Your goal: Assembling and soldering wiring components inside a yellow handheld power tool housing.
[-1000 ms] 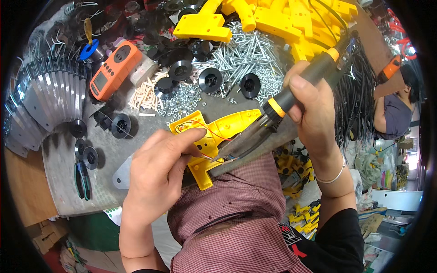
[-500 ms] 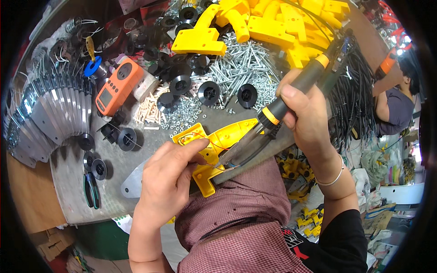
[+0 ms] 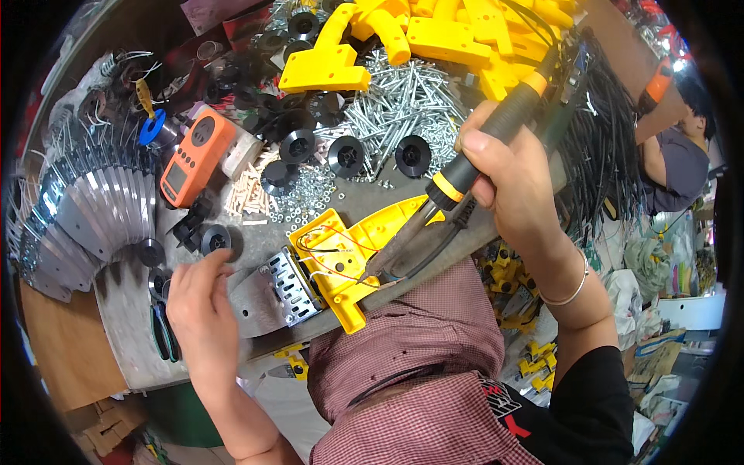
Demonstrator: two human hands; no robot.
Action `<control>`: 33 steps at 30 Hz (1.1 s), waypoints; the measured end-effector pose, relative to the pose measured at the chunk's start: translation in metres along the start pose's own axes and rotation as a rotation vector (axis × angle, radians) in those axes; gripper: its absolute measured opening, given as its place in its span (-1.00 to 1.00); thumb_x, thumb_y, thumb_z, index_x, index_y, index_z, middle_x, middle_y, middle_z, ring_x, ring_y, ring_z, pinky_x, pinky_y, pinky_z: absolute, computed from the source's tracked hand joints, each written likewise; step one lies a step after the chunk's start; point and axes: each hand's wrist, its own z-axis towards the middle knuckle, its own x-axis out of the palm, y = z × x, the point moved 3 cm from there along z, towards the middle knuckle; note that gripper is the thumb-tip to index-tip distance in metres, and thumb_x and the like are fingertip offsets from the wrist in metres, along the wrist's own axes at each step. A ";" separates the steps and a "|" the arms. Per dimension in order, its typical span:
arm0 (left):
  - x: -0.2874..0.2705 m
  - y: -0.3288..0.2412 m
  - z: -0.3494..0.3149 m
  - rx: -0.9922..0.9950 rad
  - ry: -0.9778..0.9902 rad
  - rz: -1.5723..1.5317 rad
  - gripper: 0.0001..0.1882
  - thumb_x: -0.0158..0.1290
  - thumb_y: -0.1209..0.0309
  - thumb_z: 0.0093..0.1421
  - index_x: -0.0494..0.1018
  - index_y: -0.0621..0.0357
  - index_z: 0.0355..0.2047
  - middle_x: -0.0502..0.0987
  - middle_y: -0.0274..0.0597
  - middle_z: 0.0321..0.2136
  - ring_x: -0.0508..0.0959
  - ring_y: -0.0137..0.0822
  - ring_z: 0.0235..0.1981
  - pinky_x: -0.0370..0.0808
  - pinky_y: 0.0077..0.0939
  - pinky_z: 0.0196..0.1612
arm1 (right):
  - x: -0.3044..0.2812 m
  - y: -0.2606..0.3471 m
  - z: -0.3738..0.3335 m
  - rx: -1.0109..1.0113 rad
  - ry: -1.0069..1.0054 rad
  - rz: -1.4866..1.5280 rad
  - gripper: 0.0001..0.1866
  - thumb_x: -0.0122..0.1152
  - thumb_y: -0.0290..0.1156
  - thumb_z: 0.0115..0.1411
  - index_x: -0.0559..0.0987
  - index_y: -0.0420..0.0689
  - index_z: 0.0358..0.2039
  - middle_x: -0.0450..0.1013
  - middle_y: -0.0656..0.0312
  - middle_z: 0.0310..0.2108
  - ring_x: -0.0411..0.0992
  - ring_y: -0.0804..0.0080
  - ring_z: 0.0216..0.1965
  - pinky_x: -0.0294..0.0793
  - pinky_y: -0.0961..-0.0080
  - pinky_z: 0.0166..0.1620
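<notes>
My right hand (image 3: 515,174) is closed round the black grip of a soldering iron (image 3: 459,172) with yellow rings. The iron slants down to the left, its tip at wire ends over an open yellow housing half (image 3: 350,240). Red, black and white wires run inside the housing. A slotted metal guard (image 3: 293,285) adjoins the housing's left side, with a grey metal plate (image 3: 252,306) beyond it. My left hand (image 3: 203,310) is away from the housing, fingers loosely extended and seemingly holding nothing, close to a black round knob (image 3: 220,242) and teal-handled pliers (image 3: 164,332).
An orange multimeter (image 3: 198,159) and a blue solder spool (image 3: 154,129) lie farther back. Stacked metal plates (image 3: 97,201) fan out at left. Screws (image 3: 399,101), nuts and more knobs are piled mid-table, with yellow housings (image 3: 325,68) behind. Black cables (image 3: 601,147) hang at right, near another person (image 3: 678,174).
My left hand has let go at the housing and moved left, uncovering the slotted guard and wires. The iron's tip stays over the housing. The view has shifted slightly.
</notes>
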 end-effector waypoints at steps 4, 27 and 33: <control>0.007 0.010 -0.010 -0.101 0.079 -0.073 -0.69 0.16 0.72 -0.13 0.54 0.24 -0.31 0.55 -0.14 -0.43 0.50 -0.13 -0.36 0.43 -0.31 -0.25 | -0.001 -0.001 0.003 0.002 0.004 -0.016 -0.82 0.15 -0.32 0.27 0.41 -0.16 -0.29 0.32 0.40 -0.54 0.19 0.78 -0.61 0.14 0.77 -0.56; 0.052 -0.047 -0.001 0.423 -0.057 -0.398 -0.71 0.25 0.49 -0.21 0.58 0.06 -0.37 0.53 -0.35 -0.45 0.47 -0.23 -0.37 0.30 -0.34 -0.31 | -0.003 0.008 0.024 -0.047 -0.104 0.033 -0.82 0.11 -0.31 0.24 0.45 -0.16 -0.37 0.27 0.43 -0.59 0.08 0.80 -0.69 0.01 0.78 -0.64; 0.051 -0.041 0.001 0.396 -0.010 -0.466 -0.76 0.25 0.55 -0.16 0.58 0.10 -0.40 0.52 -0.30 -0.50 0.45 -0.20 -0.41 0.32 -0.34 -0.32 | -0.001 -0.002 0.025 -0.001 -0.040 0.058 -0.80 0.13 -0.28 0.24 0.45 -0.15 -0.36 0.30 0.41 -0.57 0.11 0.81 -0.66 0.02 0.80 -0.62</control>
